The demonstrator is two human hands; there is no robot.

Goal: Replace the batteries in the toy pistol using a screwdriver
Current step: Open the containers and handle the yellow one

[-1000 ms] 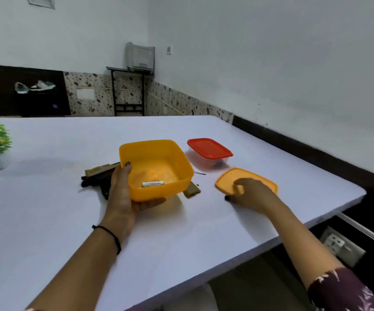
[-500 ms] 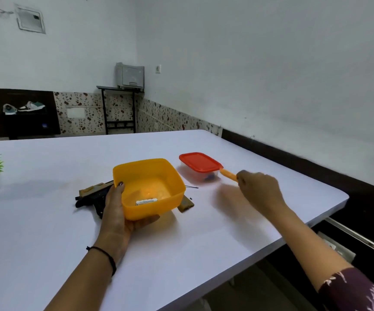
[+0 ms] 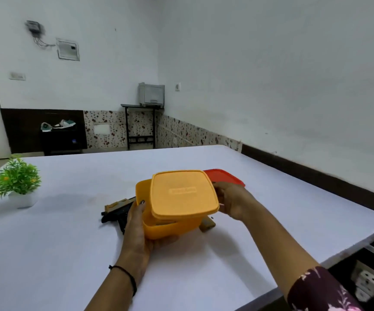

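Far to the left of the yellow container (image 3: 170,227), a small potted plant (image 3: 16,176) is standing on the white bench (image 3: 69,254). Just left of the container, and partly hidden behind the left hand (image 3: 136,230), the toy pistol (image 3: 117,213) is lying flat on the bench, dark with a tan top, and neither hand is touching it.

The left hand is gripping the container from its left side, with the thumb curling under the near wall and a fingertip pressing the rim. Whether the container is resting fully on the bench I cannot tell. The yellow lid (image 3: 182,194) is sitting tilted over the opening, shifted toward the right and not pressed home, so the rim's left corner is showing. The right hand (image 3: 233,202) is pinching the lid's right edge.

Just right of the container's base a tan piece (image 3: 207,224) is lying on the bench; it is probably the pistol's battery cover. Behind the right hand, a red-lidded box (image 3: 226,176) is peeking out.

No screwdriver or batteries are showing. With that cover apparently off, the unscrewing is likely done. Refitting and screwing it down is likely left, and whether fresh batteries are in cannot be told.
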